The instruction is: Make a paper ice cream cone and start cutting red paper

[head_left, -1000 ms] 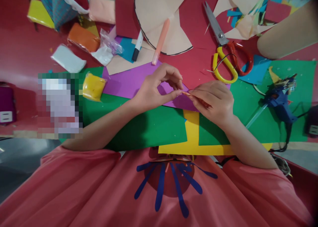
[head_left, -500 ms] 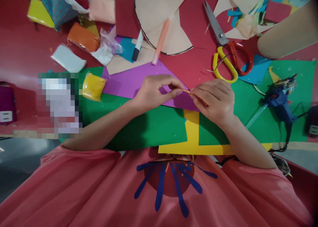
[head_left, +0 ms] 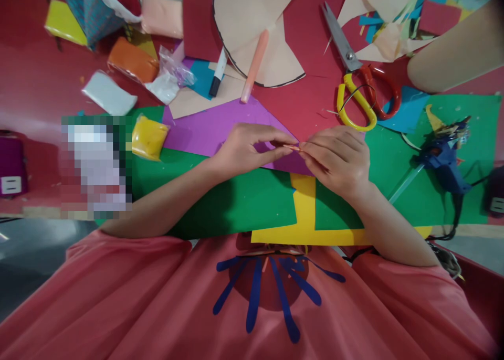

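Observation:
Between my two hands is a thin orange strip (head_left: 291, 147), small and partly hidden by the fingers. My left hand (head_left: 252, 147) pinches its left end between thumb and fingertips. The other end sits in the closed fingers of my right hand (head_left: 339, 158), whose fingertips nearly touch those of the left. Both hands are over a purple sheet (head_left: 205, 131) that lies on green sheets (head_left: 244, 202). Beyond the right hand lie scissors (head_left: 350, 61) with one yellow and one red handle, blades slightly apart.
A blue glue gun (head_left: 444, 158) lies at the right. At the left are a yellow packet (head_left: 149, 138), an orange packet (head_left: 133, 60) and a white packet (head_left: 109, 93). A peach stick (head_left: 255, 66) and a marker (head_left: 218, 74) lie ahead, beside paper scraps (head_left: 386, 40) and a beige cylinder (head_left: 457, 50).
My left hand has shifted slightly right and down, its fingertips closer to my right hand. Less of the orange strip's length shows between the two hands.

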`<act>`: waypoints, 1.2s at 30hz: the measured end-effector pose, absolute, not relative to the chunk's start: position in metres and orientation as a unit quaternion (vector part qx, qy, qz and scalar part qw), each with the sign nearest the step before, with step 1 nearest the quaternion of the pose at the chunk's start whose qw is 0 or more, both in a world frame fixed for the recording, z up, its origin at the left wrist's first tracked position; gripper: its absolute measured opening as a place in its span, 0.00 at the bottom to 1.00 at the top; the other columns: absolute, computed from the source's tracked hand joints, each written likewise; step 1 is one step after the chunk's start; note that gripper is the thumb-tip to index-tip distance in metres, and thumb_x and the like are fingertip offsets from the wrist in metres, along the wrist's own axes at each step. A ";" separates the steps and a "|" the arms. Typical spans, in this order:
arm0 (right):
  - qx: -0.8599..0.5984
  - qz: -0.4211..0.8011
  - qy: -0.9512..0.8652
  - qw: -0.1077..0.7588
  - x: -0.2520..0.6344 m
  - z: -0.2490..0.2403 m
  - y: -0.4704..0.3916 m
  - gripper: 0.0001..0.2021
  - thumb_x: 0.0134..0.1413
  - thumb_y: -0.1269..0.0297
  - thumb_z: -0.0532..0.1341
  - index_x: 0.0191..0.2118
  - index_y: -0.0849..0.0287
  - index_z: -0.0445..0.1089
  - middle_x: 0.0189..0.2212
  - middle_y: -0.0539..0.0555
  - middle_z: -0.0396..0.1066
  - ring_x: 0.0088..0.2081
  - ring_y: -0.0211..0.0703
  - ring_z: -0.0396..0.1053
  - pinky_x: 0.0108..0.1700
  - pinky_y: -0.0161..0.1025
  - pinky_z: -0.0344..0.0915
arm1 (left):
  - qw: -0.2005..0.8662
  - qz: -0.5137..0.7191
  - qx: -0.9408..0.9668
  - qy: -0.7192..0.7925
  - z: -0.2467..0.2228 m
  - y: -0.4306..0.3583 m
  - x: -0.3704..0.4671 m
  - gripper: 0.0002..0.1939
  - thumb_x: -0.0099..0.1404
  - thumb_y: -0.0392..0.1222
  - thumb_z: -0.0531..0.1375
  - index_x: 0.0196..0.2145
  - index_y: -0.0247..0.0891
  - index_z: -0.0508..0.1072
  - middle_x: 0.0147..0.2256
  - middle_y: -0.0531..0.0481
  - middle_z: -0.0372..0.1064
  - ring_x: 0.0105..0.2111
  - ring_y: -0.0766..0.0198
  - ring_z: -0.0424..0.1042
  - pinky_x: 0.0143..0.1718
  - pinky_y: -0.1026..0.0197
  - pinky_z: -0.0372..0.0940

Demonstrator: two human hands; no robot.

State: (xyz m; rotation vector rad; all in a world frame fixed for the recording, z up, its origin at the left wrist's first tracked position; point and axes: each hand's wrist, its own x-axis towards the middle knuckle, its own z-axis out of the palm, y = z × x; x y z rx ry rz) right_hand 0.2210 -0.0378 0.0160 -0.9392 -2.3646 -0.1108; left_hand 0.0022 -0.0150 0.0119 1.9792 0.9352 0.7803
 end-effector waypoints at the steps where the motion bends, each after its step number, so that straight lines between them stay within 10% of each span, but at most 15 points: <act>1: -0.341 -0.053 -0.887 0.306 0.220 0.017 -0.038 0.05 0.62 0.66 0.59 0.36 0.54 0.73 0.31 0.49 0.78 0.35 0.39 0.75 0.38 0.40 0.70 | 0.397 0.308 0.781 0.372 0.012 -0.015 0.002 0.11 0.66 0.49 0.61 0.38 0.40 0.79 0.36 0.51 0.81 0.35 0.67 0.78 0.37 0.66 0.70; 13: -0.328 -0.018 -0.873 0.360 0.220 0.013 -0.037 0.04 0.58 0.67 0.63 0.40 0.54 0.71 0.33 0.50 0.78 0.35 0.42 0.76 0.40 0.42 0.72 | 0.337 0.409 0.790 0.309 0.010 -0.015 0.003 0.02 0.63 0.40 0.65 0.34 0.45 0.79 0.32 0.54 0.81 0.29 0.67 0.79 0.30 0.66 0.73; 18: -0.422 0.098 -0.775 0.459 0.222 0.015 -0.033 0.17 0.58 0.57 0.63 0.51 0.52 0.66 0.50 0.59 0.72 0.55 0.52 0.70 0.54 0.52 0.68 | 0.216 0.423 0.814 0.335 0.007 -0.008 -0.005 0.06 0.66 0.43 0.60 0.32 0.46 0.76 0.30 0.55 0.80 0.30 0.67 0.78 0.32 0.63 0.72; 27: -0.518 0.290 -0.641 0.486 0.226 -0.005 -0.020 0.17 0.61 0.45 0.56 0.34 0.54 0.65 0.29 0.51 0.66 0.31 0.40 0.68 0.32 0.38 0.68 | -0.017 0.429 0.869 0.245 0.002 -0.002 -0.012 0.03 0.65 0.38 0.59 0.36 0.41 0.74 0.29 0.56 0.78 0.26 0.69 0.76 0.27 0.65 0.65; 36: -0.457 0.394 -0.625 0.495 0.225 -0.030 -0.022 0.17 0.62 0.50 0.58 0.50 0.50 0.56 0.34 0.49 0.71 0.34 0.40 0.74 0.39 0.41 0.74 | -0.095 0.426 0.880 0.188 0.003 -0.001 -0.008 0.05 0.66 0.35 0.60 0.38 0.44 0.73 0.30 0.57 0.79 0.28 0.70 0.75 0.27 0.65 0.65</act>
